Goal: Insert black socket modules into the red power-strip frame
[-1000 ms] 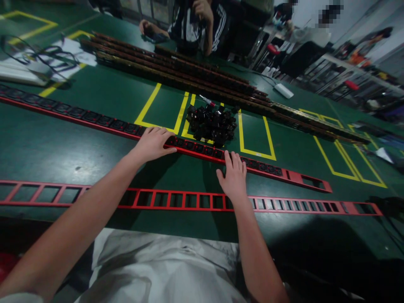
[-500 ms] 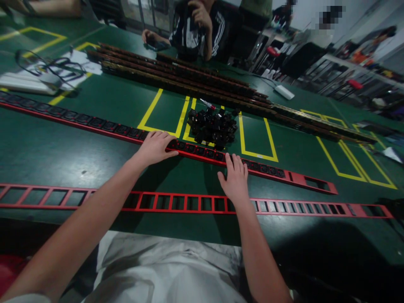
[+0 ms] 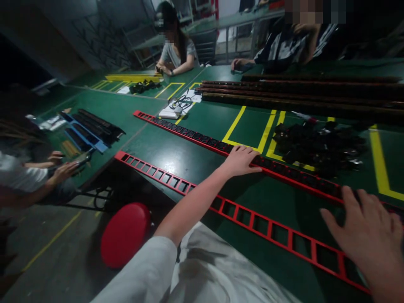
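Head | socket strip [image 3: 202, 138] | beneath left grip [image 3: 241, 161], (apparently) right grip [image 3: 369, 225]

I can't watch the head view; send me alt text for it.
The left hand rests on a long red strip of black sockets; the right hand is over it, farther right. A slotted red frame lies nearer on the green table, a pile of black parts beyond the strip.

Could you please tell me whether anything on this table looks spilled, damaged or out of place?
Nothing looks plainly spilled or damaged. The untidiest spot is the black parts, heaped in a jumble beyond the red strip that the left hand touches, partly covering yellow lines.
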Motion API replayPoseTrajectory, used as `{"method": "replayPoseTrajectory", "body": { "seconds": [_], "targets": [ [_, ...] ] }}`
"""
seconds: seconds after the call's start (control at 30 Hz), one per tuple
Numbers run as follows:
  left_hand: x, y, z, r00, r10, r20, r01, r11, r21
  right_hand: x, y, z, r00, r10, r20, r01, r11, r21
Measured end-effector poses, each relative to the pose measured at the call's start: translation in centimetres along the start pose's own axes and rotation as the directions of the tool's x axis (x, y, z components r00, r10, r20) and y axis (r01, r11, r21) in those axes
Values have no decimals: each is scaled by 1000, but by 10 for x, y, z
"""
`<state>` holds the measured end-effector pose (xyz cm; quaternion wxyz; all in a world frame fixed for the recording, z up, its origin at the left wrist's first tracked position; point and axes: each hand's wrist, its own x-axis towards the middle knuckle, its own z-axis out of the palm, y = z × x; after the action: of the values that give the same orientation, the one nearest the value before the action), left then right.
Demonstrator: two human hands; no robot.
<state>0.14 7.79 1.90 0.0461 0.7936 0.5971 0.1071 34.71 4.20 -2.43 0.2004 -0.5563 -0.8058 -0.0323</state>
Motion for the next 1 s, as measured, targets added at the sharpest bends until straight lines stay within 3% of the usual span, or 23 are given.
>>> {"method": "replayPoseTrajectory", "body": {
  "seconds": [0.3, 0.47, 0.67, 0.83, 1.0],
  "targets": [
    [-1, 2, -4, 1000, 19, 5, -19, 1000, -16, 1, -9, 0, 1000, -10, 17, 8, 994, 105],
    [0, 2, 1, 1000, 3, 18, -3, 1000, -23, 0, -10, -4, 1000, -28, 2, 28, 999, 28],
    [-4, 12, 8, 1000, -1, 6, 1, 999, 48, -4, -18, -16, 990, 46, 133, -34, 995, -89],
    [3, 23, 17, 1000, 21, 6, -21, 998, 55, -6, -21, -16, 975, 162, 152, -151, 985, -84],
    [3, 26, 16, 1000, 21, 23, -21, 999, 25, -8, -26, -21, 967, 171, 191, -164, 985, -54]
  ]
}}
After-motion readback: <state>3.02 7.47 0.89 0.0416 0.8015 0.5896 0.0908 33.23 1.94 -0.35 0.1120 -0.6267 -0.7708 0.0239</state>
